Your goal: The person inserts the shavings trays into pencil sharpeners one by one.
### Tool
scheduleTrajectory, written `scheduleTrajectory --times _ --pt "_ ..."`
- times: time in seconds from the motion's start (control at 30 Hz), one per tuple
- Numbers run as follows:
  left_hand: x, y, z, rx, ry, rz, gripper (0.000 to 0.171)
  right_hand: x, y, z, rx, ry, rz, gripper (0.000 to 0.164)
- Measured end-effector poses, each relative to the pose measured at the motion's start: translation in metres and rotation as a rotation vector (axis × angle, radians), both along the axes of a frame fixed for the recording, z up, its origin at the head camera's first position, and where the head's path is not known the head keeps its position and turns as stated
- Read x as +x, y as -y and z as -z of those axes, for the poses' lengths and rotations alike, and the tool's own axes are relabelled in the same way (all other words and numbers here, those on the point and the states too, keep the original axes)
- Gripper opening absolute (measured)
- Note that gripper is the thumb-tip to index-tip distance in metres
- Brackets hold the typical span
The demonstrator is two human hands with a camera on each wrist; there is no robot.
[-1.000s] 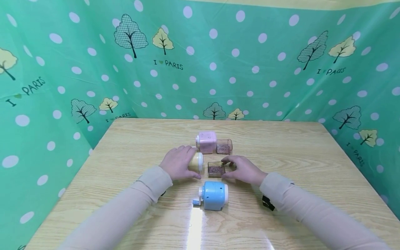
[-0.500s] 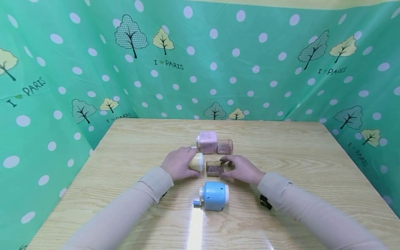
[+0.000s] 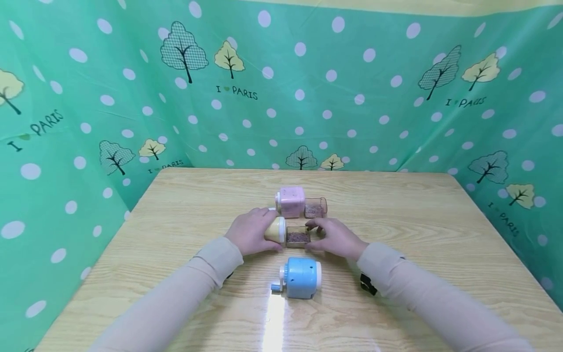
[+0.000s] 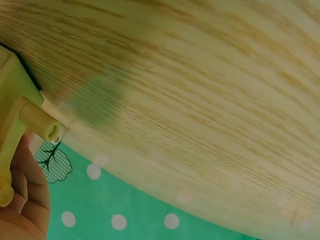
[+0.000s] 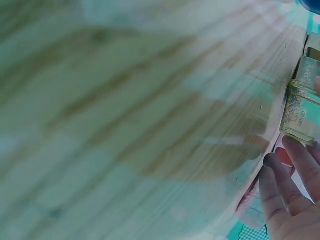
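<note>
My left hand (image 3: pixel 249 231) grips a yellow crank pencil sharpener (image 3: pixel 275 230) lying on the wooden table, its white-rimmed end facing right. The left wrist view shows the sharpener's yellow crank arm (image 4: pixel 39 121) and curled fingers (image 4: pixel 34 187) beneath it; most of its body is hidden by the hand. Thumb and fingers of my right hand (image 3: pixel 337 239) pinch the outer end of a clear, yellowish shavings drawer (image 3: pixel 297 238). Dark shavings fill its lower part, and its inner end meets the sharpener's white rim. In the right wrist view, fingertips are right at the drawer's (image 5: pixel 298 111) end.
Nearer the body stands a blue crank sharpener (image 3: pixel 301 277), its handle (image 3: pixel 276 288) pointing left. Behind the hands is a pink sharpener (image 3: pixel 292 201) with a reddish clear drawer (image 3: pixel 315 209) at its right side. A green polka-dot curtain (image 3: pixel 272 117) surrounds the table (image 3: pixel 396 205).
My right hand has slid the shavings drawer leftward, closing the gap to the yellow sharpener. The left hand and the other two sharpeners have stayed in place.
</note>
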State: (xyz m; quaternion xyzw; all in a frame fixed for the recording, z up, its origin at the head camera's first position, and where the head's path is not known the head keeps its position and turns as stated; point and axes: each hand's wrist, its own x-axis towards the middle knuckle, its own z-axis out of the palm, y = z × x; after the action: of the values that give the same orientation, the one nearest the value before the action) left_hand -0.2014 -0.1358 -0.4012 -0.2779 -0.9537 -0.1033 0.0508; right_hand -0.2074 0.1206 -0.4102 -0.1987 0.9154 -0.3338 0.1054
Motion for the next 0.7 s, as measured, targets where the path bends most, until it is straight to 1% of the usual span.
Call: scheduleTrajectory --times 0.17,0.4,0.57,0.7 --pt "0.000 0.000 0.000 0.003 -0.001 0.000 0.072 -0.002 0.004 0.000 -0.006 0.009 0.000 0.064" --pt "-0.002 0.000 0.001 0.004 -0.002 0.000 0.072 -0.003 0.013 -0.003 0.001 0.006 -0.023 0.066" --pt "-0.003 0.000 0.003 0.012 -0.015 0.001 0.071 -0.003 0.016 -0.005 -0.001 0.021 -0.011 0.067" --pt "-0.002 0.000 0.002 0.021 -0.004 -0.002 0.070 -0.003 0.016 -0.004 -0.004 0.029 -0.006 0.065"
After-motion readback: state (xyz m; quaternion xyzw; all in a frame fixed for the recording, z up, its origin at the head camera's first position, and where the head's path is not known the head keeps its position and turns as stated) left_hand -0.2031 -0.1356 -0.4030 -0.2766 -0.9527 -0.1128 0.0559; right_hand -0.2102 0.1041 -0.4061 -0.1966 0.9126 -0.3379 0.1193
